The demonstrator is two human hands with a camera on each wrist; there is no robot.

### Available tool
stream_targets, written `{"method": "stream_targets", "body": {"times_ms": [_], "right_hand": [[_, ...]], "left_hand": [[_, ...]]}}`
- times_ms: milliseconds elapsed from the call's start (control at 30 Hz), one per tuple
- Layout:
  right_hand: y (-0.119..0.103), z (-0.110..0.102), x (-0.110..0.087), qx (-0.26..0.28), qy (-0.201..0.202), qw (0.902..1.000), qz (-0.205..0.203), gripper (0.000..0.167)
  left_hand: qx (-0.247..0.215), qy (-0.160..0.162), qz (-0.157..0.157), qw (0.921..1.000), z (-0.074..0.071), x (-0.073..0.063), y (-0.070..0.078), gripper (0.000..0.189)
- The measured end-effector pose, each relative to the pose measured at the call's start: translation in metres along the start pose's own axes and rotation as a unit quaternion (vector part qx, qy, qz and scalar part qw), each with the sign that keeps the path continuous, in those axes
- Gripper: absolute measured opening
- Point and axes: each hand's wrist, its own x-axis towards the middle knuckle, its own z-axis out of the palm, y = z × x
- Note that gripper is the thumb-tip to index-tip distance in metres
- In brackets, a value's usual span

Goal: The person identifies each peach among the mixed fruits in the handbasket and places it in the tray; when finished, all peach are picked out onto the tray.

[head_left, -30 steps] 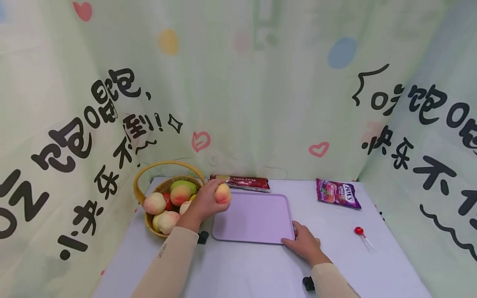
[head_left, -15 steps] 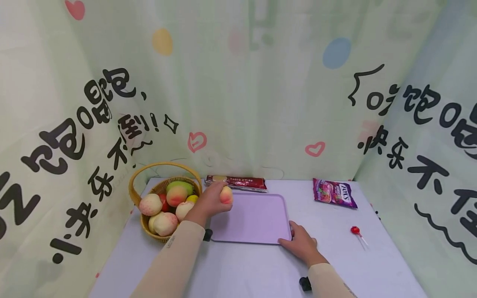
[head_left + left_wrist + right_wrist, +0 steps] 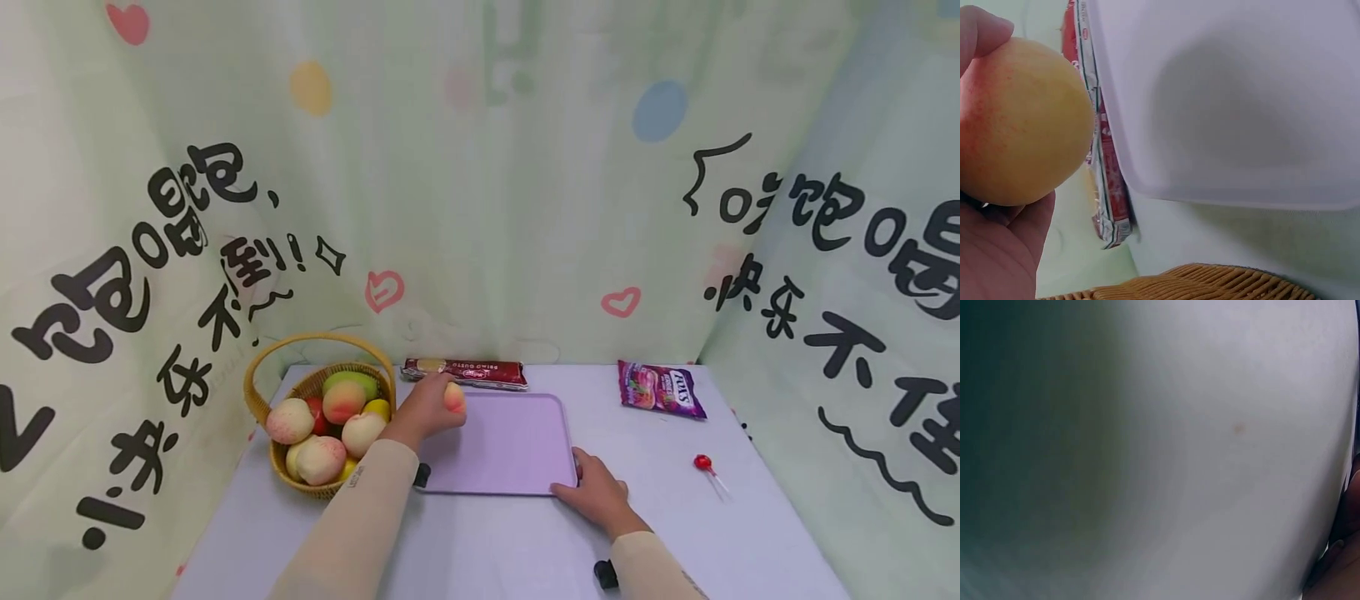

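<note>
In the head view my left hand grips a peach above the left part of a lilac tray. Thumb and fingers wrap the peach's sides in the left wrist view, and the peach hangs clear of the tray there. At the tray's near right corner, my right hand holds the edge, thumb over the front rim and fingers along the right side. Only a sliver of that hand shows in the right wrist view, beside a blurred pale surface.
Left of the tray stands a wicker basket with a tall handle, full of peaches and other fruit. A long red packet lies behind the tray. To the right are a purple snack bag and a red lollipop.
My left hand has carried the peach a little to the right, away from the basket and further over the tray. The right hand keeps its place on the tray. The head view has shifted slightly.
</note>
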Motion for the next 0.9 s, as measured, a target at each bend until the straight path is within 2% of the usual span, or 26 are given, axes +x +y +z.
{"method": "stream_targets", "body": {"times_ms": [167,300,400,700,900], "right_hand": [[-0.001,0.002,-0.001,-0.002,0.001,1.0000,0.004,0.098],[-0.002,0.002,-0.002,-0.002,0.006,1.0000,0.004,0.096],[-0.002,0.003,-0.002,-0.001,0.009,1.0000,0.001,0.096],[-0.003,0.001,-0.003,-0.002,0.017,0.9998,-0.004,0.095],[-0.001,0.000,-0.002,-0.005,0.020,0.9998,-0.003,0.095]], "left_hand": [[0.000,-0.025,-0.025,0.9994,0.007,0.005,-0.004,0.080],[0.002,-0.039,-0.031,0.9988,0.010,0.009,-0.007,0.082],[0.008,-0.040,-0.032,0.9987,0.013,0.012,-0.011,0.081],[0.026,-0.050,-0.063,0.9964,0.023,0.020,-0.017,0.078],[0.060,-0.055,-0.058,0.9950,0.027,0.023,-0.015,0.076]]}}
